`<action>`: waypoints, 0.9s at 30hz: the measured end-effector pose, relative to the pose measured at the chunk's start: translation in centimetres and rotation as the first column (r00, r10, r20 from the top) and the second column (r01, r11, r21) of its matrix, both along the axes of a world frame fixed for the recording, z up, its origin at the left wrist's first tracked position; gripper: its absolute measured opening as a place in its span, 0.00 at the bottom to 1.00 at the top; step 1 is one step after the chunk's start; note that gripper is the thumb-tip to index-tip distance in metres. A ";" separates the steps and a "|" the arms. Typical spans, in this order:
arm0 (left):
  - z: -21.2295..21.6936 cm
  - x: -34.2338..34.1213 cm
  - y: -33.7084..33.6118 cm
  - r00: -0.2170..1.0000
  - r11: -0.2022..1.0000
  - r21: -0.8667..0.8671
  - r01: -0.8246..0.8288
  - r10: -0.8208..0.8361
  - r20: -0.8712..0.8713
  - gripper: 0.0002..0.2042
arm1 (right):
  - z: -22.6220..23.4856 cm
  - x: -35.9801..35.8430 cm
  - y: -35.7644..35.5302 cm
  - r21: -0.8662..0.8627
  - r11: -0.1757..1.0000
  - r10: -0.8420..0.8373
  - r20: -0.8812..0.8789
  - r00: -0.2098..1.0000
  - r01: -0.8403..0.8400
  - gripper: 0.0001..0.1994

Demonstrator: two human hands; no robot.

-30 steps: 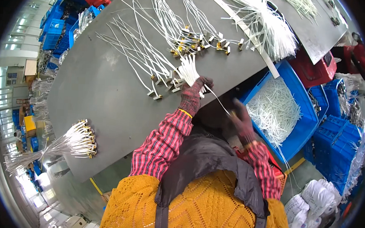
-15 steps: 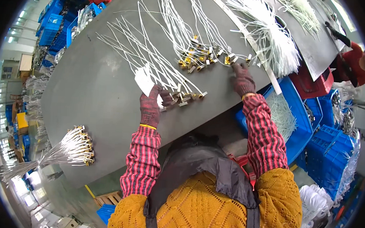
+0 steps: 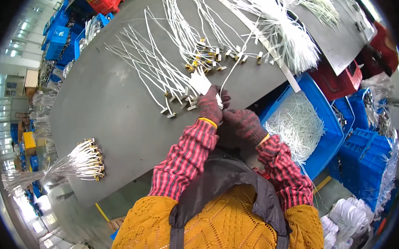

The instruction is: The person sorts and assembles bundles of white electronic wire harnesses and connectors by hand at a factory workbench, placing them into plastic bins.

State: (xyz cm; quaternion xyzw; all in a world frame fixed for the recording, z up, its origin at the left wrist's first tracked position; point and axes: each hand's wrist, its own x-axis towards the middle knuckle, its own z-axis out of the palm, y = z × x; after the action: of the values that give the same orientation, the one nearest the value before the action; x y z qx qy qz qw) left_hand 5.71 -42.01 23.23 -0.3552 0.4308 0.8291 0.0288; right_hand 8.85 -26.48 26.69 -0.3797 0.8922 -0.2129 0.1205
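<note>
My left hand (image 3: 211, 106), in a dark red knitted glove, grips a small stack of white paper tags (image 3: 201, 82) above the grey table. My right hand (image 3: 244, 123), gloved alike, is closed right beside it, fingertips meeting the left fingers. A single white wire (image 3: 229, 76) rises from between the hands and curves away toward the far side; its near end is hidden by the gloves. Left of the hands lie white wires (image 3: 155, 68) with metal-ended connectors (image 3: 171, 115). Farther off is another group of wires (image 3: 178, 19) with brass-coloured ends (image 3: 203, 57).
A tied wire bundle (image 3: 78, 161) lies at the table's left. Beyond a pale strip (image 3: 258, 35) sits a big bunch of white wires (image 3: 289, 39). Right of me stands a blue bin (image 3: 327, 147) holding white strands, near a red crate (image 3: 339, 82). Another person's red sleeve (image 3: 384, 48) shows far right.
My right hand has come back from the far connectors to meet my left, bringing one wire along. My left hand has moved right with the tags.
</note>
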 end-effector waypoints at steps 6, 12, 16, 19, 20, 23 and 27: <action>-2.7 -3.2 2.7 0.967 0.966 -0.154 -0.208 0.227 0.115 0.09 | -0.5 12.0 5.7 -0.381 0.672 -0.344 0.599 0.723 0.635 0.16; -3.1 -1.2 4.1 0.973 0.973 0.148 -0.178 0.197 -0.120 0.09 | -5.3 22.7 19.1 -0.164 0.233 -0.585 0.764 0.273 0.958 0.09; -2.1 -1.9 1.3 0.966 0.975 0.196 -0.101 0.144 -0.216 0.13 | -10.5 32.1 30.8 0.070 0.020 -0.693 0.720 -0.037 0.997 0.08; -1.8 -2.6 -0.7 0.961 0.976 0.190 -0.110 0.154 -0.230 0.15 | -10.3 35.2 33.3 0.102 -0.052 -0.693 0.712 -0.110 0.993 0.09; -1.7 -2.9 -1.1 0.967 0.973 0.205 -0.106 0.149 -0.206 0.15 | -10.7 36.0 33.9 0.114 -0.084 -0.708 0.692 -0.140 0.990 0.10; -1.3 -3.3 -2.6 0.967 0.967 0.205 -0.150 0.186 -0.173 0.15 | -10.5 36.5 33.4 0.140 -0.158 -0.683 0.699 -0.211 0.977 0.10; -0.5 -3.3 -4.0 0.957 0.967 0.177 -0.182 0.216 -0.196 0.17 | -9.7 36.6 32.7 0.180 -0.192 -0.659 0.704 -0.263 0.965 0.10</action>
State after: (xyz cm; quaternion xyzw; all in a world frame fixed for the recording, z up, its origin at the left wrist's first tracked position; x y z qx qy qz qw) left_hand 2.41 -46.00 22.69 -0.3022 0.3269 0.8924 -0.0735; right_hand 45.43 6.25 16.98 0.4784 0.6831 -0.5437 0.0938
